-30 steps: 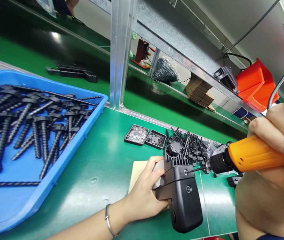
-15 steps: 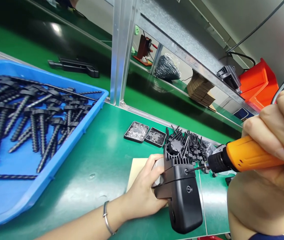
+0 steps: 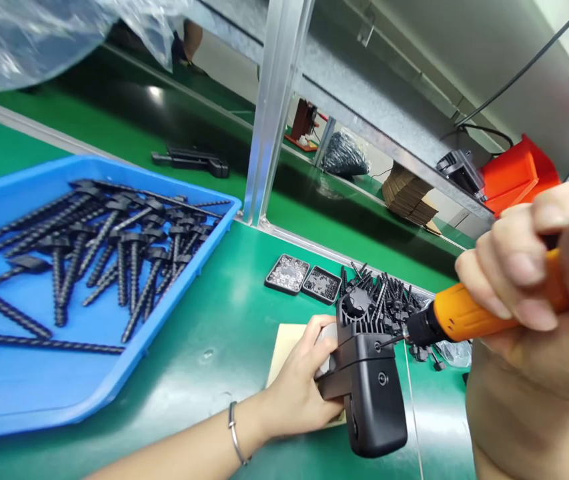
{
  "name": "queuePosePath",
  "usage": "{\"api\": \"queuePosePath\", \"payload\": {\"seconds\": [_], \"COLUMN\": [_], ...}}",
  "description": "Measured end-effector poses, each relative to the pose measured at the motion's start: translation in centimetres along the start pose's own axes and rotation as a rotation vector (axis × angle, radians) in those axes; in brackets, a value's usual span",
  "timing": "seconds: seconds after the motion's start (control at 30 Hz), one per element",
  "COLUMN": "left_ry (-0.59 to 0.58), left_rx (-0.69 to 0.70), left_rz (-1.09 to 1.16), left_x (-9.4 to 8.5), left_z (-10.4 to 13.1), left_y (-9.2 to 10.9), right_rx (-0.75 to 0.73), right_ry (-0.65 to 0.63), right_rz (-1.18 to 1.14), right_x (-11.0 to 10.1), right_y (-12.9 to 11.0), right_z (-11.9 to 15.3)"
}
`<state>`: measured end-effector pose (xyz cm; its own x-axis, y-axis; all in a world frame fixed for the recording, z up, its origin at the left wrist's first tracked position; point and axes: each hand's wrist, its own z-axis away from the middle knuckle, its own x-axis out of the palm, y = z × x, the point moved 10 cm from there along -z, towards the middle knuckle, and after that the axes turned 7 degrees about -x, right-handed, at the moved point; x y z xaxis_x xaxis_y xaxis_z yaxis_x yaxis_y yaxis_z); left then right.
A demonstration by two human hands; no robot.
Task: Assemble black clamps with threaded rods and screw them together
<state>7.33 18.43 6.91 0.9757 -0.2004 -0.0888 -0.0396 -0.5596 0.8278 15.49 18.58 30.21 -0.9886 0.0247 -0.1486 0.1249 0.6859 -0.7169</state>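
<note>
A black plastic housing [image 3: 377, 407] with a ribbed round end is gripped from its left side by my left hand [image 3: 301, 380]. Part of a grey round piece [image 3: 325, 350] shows between that hand's fingers and the housing. My right hand [image 3: 534, 273] is wrapped round an orange electric screwdriver [image 3: 469, 313] with a black chuck. Its thin bit points left, and the tip is at the upper screw hole of the housing. A second, lower hole holds a visible screw. Beneath my left hand lies a cream pad [image 3: 284, 343].
A blue tray [image 3: 164, 310] of black threaded rods fills the left. Two small screw trays [image 3: 288, 273] and a pile of black threaded parts [image 3: 389, 300] lie behind the housing. A metal post [image 3: 277, 113] rises behind; an orange-red bin [image 3: 519, 173] sits upper right.
The view has shifted, so the blue tray and post appear further right, and clear plastic shows at the top left. Both hands keep their holds, with the bit still at the upper hole.
</note>
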Motion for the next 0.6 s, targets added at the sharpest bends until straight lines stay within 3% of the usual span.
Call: {"api": "queuePosePath", "payload": {"seconds": [0.07,0.3,0.37,0.47,0.53,0.6], "left_ry": [-0.006,0.015,0.036,0.034,0.003,-0.026], "left_rx": [-0.003,-0.012,0.016,0.047,0.058,0.050], "left_rz": [-0.003,-0.058,-0.100,-0.162,-0.170,-0.132], "left_x": [0.0,-0.1,-0.3,-0.6,-0.7,-0.9], "left_z": [0.0,0.2,0.2,0.4,0.7,1.1], "left_y": [0.1,-0.3,-0.3,-0.7,-1.4,-2.2], "right_rx": [-0.061,-0.038,-0.081,-0.042,0.063,0.173], "right_ry": [0.011,-0.114,-0.043,0.114,0.133,0.104], "right_rz": [-0.085,-0.274,-0.257,-0.123,-0.038,0.039], "right_x": [0.2,1.0,-0.1,-2.3,-3.2,-3.8], "right_y": [-0.3,-0.2,0.4,4.7,9.3,13.6], "right_z": [0.0,-0.8,-2.3,-4.5,-4.9,-3.5]}}
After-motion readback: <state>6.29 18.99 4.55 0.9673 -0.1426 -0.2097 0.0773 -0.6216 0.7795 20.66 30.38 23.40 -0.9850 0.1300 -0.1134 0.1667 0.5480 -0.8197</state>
